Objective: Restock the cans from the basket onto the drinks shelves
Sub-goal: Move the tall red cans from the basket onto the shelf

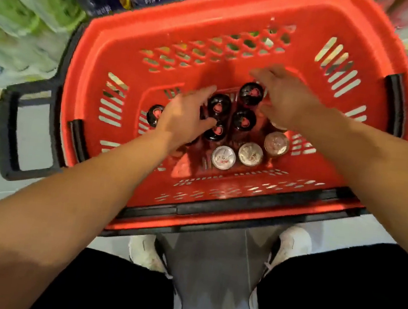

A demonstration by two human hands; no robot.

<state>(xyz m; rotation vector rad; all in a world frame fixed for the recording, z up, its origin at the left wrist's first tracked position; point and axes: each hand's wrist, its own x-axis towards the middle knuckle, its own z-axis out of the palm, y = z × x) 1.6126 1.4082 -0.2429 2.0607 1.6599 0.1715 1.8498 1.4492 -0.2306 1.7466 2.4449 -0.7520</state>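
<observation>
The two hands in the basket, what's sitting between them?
In the head view, black-topped cans stand between the left hand and the right hand, on the red plastic basket's floor.

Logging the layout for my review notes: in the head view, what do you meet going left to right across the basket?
Black handle → basket left wall → lone black-topped can → left hand → black-topped cans → right hand → right wall with its slots.
</observation>
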